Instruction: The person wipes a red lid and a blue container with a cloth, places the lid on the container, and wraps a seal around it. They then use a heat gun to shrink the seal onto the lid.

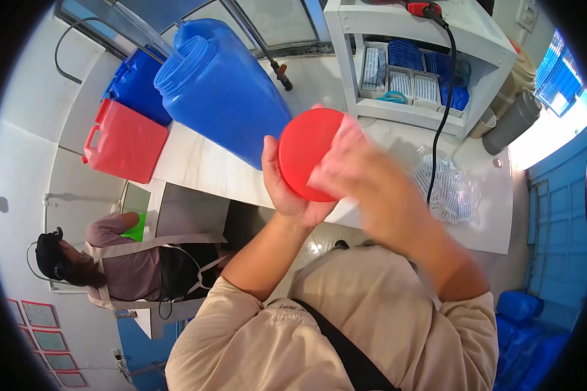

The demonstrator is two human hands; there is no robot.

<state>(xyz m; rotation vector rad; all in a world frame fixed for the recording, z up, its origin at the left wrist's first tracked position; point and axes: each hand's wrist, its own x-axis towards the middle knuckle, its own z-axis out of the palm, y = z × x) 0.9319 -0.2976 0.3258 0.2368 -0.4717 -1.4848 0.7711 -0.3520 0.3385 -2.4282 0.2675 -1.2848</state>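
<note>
A round red lid (306, 151) rests in my left hand (288, 189), whose fingers and thumb wrap its edge. Blurred by motion, my right hand (372, 186) presses a pink cloth (347, 144) against the right side of the lid. Just beyond them stands a large blue jerrycan (231, 91) with its threaded mouth (184, 65) uncapped. A clear tube (140, 26) reaches down to that mouth.
A red jug (127, 140) and another blue jerrycan (137, 85) stand left on the white counter (195, 153). At right are a white shelf unit (430, 124) with baskets, a hanging black cable (451, 72) and a plastic bag (447, 189). A co-worker (127, 260) stands at left.
</note>
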